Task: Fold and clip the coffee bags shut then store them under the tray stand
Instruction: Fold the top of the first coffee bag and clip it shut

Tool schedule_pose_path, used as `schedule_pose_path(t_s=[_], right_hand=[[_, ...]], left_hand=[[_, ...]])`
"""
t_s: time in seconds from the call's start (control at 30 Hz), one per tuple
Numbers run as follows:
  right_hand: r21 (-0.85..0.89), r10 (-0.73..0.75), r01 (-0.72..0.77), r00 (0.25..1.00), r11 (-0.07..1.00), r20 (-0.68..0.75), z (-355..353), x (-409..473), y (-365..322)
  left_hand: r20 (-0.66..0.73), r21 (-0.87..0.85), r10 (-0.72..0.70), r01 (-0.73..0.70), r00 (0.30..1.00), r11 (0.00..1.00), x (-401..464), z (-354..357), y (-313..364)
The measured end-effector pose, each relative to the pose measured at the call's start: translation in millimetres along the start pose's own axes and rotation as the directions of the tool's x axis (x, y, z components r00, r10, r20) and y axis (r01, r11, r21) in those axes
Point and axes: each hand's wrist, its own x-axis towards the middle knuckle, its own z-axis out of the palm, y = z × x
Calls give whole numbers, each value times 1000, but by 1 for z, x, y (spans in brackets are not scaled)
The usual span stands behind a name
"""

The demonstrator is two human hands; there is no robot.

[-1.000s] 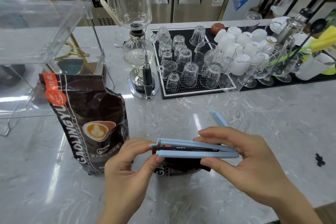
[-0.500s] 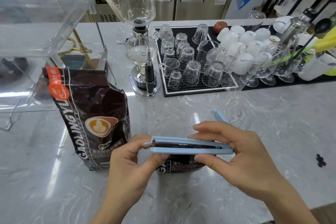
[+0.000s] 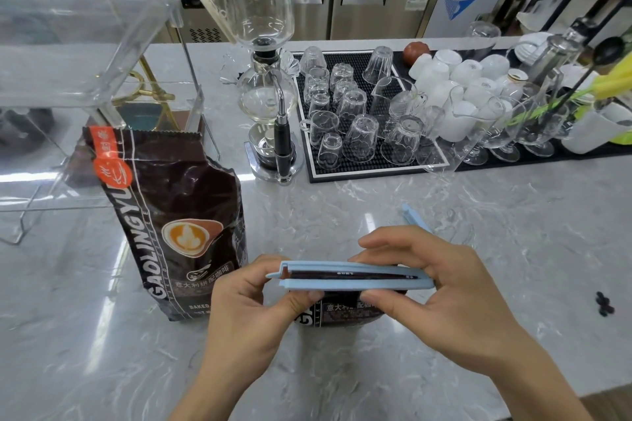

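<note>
A light blue bag clip (image 3: 349, 278) lies across the folded top of a small dark coffee bag (image 3: 342, 313) near the counter's front. My left hand (image 3: 249, 311) pinches the clip's left end, where its two jaws stand slightly apart. My right hand (image 3: 441, 290) grips the clip's right end, fingers above and thumb below. A taller dark coffee bag (image 3: 171, 215) stands upright to the left, its top unfolded and torn open. A second blue clip (image 3: 415, 220) lies on the counter behind my right hand. The clear acrylic tray stand (image 3: 85, 44) sits at the back left.
A glass siphon coffee maker (image 3: 266, 96) stands behind the tall bag. A black mat (image 3: 349, 174) holds several upturned glasses, with white cups and stemmed glasses to its right. A few coffee beans (image 3: 603, 304) lie at the right on the marble counter (image 3: 513, 249).
The clip and both hands have shifted slightly left over the small bag. The clip's left end stays a little apart. The tall bag has not moved.
</note>
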Motion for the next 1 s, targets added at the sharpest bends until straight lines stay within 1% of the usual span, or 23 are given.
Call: schedule_pose_path(t_s=[0.37,0.67,0.77,0.83,1.0], right_hand=[[38,2,-1,1000,999,-17,5,1,-3],[81,48,-44,998,996,-42,11,3,-4],[91,46,-42,998,995,-38,17,4,-5],[94,39,-34,998,995,-48,20,5,-5],[125,55,-48,997,991,-53,14,5,-3]], left_hand=[[-12,-17,5,-5,1000,1000,0,2,2],[-45,30,0,1,999,1000,0,3,4],[-58,15,-4,5,998,1000,1,3,3],[-46,0,-14,14,999,1000,2,1,3],[-21,31,-10,10,1000,999,2,2,9]])
